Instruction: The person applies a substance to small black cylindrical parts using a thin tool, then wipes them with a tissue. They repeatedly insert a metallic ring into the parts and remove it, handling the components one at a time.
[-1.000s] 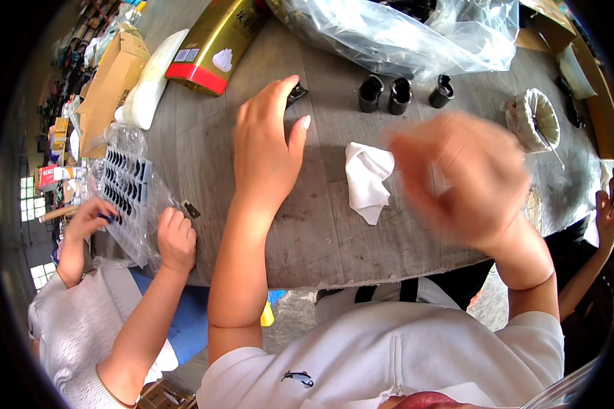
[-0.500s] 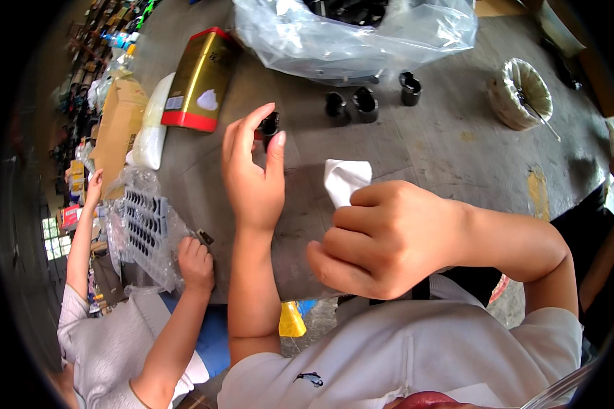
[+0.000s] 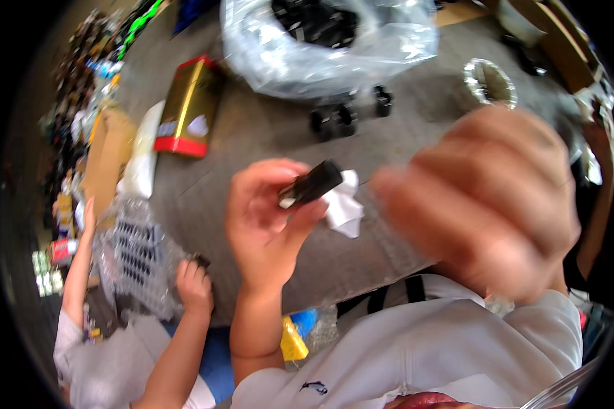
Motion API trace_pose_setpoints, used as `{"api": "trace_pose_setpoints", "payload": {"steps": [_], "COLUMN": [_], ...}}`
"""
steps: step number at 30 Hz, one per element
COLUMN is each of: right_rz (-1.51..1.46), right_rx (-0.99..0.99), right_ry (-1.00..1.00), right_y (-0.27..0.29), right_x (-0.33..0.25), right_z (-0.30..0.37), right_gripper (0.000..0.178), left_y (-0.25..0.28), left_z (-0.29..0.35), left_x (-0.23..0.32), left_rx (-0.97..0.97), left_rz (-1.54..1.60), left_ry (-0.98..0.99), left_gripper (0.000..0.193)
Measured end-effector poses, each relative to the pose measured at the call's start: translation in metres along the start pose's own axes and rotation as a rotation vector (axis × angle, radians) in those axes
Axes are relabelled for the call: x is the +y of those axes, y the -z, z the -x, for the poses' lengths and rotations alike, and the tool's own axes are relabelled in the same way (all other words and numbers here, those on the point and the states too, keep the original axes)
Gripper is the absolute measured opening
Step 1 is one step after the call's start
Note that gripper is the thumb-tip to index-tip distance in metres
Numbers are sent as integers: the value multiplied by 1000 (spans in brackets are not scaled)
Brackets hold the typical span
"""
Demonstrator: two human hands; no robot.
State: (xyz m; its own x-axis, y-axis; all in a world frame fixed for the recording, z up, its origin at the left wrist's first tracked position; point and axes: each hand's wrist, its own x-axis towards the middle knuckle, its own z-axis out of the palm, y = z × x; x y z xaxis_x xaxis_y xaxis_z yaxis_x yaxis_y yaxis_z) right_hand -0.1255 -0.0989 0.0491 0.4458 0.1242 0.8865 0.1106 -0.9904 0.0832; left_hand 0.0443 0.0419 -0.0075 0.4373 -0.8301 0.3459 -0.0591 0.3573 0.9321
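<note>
Between the thumb and fingers of my left hand point(image 3: 266, 218), a short black cylindrical piece point(image 3: 320, 180) is gripped, tilted up to the right. A crumpled white cloth point(image 3: 346, 217) lies just beyond it on the dark table point(image 3: 280, 140). My right hand point(image 3: 488, 201) is raised on the right, its fingers curled but smeared by motion, so what they hold, if anything, is unclear. It partly covers the lower side of a plastic-lined cup point(image 3: 472, 80). Several more black cylindrical pieces point(image 3: 346, 120) stand farther back on the table.
A large clear plastic bag point(image 3: 259, 65) with black parts lies at the far side. On the left stand a gold and red tin point(image 3: 184, 109) and a white bundle point(image 3: 142, 160). Another person's hand point(image 3: 195, 286) is beside a plastic-wrapped tray of parts point(image 3: 138, 255).
My left hand took hold of the black piece and brought it nearer and rightward. My right hand moved up and right, away from the white cloth, toward the cup. The view shifted slightly.
</note>
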Motion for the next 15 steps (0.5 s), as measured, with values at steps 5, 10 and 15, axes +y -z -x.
{"api": "trace_pose_setpoints", "payload": {"steps": [5,10,15], "right_rz": [545,747,469], "right_rx": [-120,-373,-389], "right_ry": [-646,-874,-1126], "right_y": [77,84,80], "right_x": [13,23,33], "right_z": [27,75,93], "right_gripper": [17,30,20], "left_y": [-8,-11,-11], "left_z": [5,5,3], "left_x": [-1,-5,-9], "left_rx": [-114,-97,-90], "left_rz": [-5,28,21], "left_ry": [33,111,133], "left_gripper": [38,34,34]}}
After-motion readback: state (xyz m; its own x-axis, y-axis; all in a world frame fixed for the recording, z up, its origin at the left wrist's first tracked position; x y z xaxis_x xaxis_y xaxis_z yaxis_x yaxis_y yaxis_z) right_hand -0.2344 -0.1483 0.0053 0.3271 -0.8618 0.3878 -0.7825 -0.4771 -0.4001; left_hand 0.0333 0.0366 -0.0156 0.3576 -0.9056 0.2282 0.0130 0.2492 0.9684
